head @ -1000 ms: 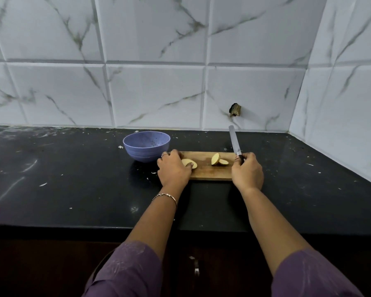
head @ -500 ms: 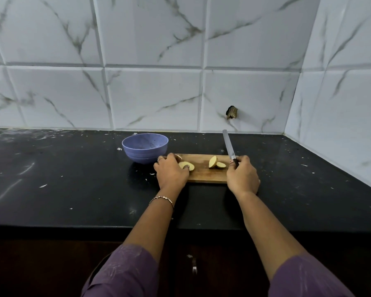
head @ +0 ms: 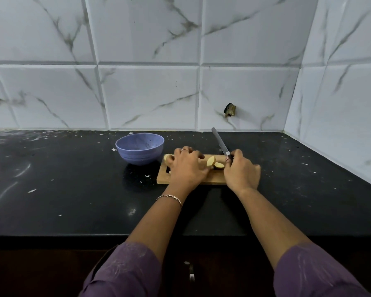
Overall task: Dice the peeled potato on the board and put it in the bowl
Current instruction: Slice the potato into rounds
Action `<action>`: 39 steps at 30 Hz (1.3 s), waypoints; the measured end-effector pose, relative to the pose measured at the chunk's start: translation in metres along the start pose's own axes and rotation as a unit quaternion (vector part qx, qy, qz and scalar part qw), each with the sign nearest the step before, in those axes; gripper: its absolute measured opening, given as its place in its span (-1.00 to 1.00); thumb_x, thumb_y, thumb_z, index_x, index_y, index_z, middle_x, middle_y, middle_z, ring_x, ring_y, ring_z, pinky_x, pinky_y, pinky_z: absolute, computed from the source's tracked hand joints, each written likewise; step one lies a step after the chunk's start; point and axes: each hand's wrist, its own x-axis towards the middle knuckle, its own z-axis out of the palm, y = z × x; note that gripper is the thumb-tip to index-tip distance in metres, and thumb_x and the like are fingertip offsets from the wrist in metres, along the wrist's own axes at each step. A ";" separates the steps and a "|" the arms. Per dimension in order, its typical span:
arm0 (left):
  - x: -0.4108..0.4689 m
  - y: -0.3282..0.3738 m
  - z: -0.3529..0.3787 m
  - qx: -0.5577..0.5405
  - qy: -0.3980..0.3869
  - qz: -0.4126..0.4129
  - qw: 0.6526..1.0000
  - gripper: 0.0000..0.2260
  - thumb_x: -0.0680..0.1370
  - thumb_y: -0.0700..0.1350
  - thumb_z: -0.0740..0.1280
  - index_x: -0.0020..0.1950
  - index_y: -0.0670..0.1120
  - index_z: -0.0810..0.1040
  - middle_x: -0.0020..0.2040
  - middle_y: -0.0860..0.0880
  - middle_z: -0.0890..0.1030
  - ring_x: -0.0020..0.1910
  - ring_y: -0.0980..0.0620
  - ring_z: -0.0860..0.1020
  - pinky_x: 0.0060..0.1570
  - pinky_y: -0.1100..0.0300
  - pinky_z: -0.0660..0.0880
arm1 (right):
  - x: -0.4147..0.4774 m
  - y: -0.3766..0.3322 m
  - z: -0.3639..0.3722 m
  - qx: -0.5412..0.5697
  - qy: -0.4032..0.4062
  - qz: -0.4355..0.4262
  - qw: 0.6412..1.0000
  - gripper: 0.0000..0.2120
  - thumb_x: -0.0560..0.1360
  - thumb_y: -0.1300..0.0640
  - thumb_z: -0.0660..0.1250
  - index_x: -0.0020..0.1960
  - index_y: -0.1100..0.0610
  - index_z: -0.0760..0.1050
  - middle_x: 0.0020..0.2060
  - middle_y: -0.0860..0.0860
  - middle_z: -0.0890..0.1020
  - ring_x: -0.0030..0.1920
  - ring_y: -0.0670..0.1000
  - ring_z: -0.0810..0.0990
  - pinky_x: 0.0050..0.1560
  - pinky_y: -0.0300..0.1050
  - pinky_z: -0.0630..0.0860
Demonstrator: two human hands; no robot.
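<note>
A wooden cutting board [head: 214, 180] lies on the black counter. Two pale potato wedges [head: 211, 161] sit at its middle, and another potato piece [head: 168, 157] shows at the board's far left corner. My left hand [head: 186, 168] lies curled over the board, its thumb and fingertips closing on the upright middle wedge. My right hand [head: 242, 172] grips the dark handle of a knife [head: 220, 142] at the board's right end. Its blade points up and away towards the wall. The empty lilac bowl [head: 139, 148] stands just left of the board.
The black counter [head: 62, 179] is speckled with small white scraps. A tiled wall runs behind, and another closes the right side. The counter's front edge [head: 73, 234] is below my forearms, with dark cabinets underneath.
My left hand has slid right from the left potato piece to the middle wedges, leaving the left piece uncovered. My right hand keeps its hold on the knife.
</note>
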 end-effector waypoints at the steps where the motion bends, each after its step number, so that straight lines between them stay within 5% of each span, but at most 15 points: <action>1: 0.003 0.004 0.003 0.018 -0.018 0.016 1.000 -0.57 0.47 0.28 0.37 0.25 0.11 0.56 0.33 0.01 0.43 0.35 -0.05 0.28 0.23 -0.05 0.16 | 0.001 0.002 0.001 0.004 0.001 0.001 1.000 -0.83 0.66 0.04 0.16 0.18 0.08 0.42 -0.03 0.03 0.67 0.00 0.09 0.62 0.07 0.02 0.33; 7: 0.017 0.014 0.015 0.058 -0.033 0.029 0.997 -0.70 0.53 0.21 0.36 0.19 0.12 0.61 0.20 0.03 0.57 0.28 -0.05 0.40 0.17 -0.05 0.20 | 0.003 0.004 0.003 0.021 0.012 -0.002 1.000 -0.81 0.66 0.05 0.16 0.20 0.09 0.42 0.01 0.04 0.67 0.03 0.11 0.62 0.07 0.01 0.32; 20: 0.014 -0.027 -0.022 0.020 0.102 0.011 0.994 -0.82 0.62 -0.01 0.28 0.15 0.11 0.64 0.14 0.06 0.60 0.20 -0.02 0.46 -0.02 0.06 0.05 | 0.001 0.002 0.004 0.038 0.022 -0.013 0.999 -0.79 0.66 0.04 0.14 0.23 0.08 0.43 -0.02 0.04 0.68 0.02 0.12 0.62 0.12 0.04 0.33; 31: -0.010 -0.059 -0.034 0.085 0.042 0.076 0.993 -0.83 0.59 -0.04 0.34 0.15 0.11 0.65 0.23 0.09 0.56 0.24 0.02 0.42 0.22 0.00 0.09 | -0.005 0.003 0.000 0.037 0.028 -0.018 0.999 -0.79 0.66 0.05 0.15 0.23 0.10 0.44 -0.03 0.07 0.68 0.02 0.13 0.62 0.10 0.04 0.33; 39: -0.012 -0.065 -0.034 0.069 0.029 0.088 0.993 -0.82 0.58 0.00 0.35 0.16 0.14 0.65 0.19 0.10 0.58 0.20 0.03 0.43 0.17 -0.03 0.14 | -0.005 0.004 0.000 0.043 0.024 -0.013 0.999 -0.79 0.66 0.05 0.16 0.23 0.09 0.43 -0.03 0.05 0.68 0.02 0.12 0.62 0.11 0.03 0.33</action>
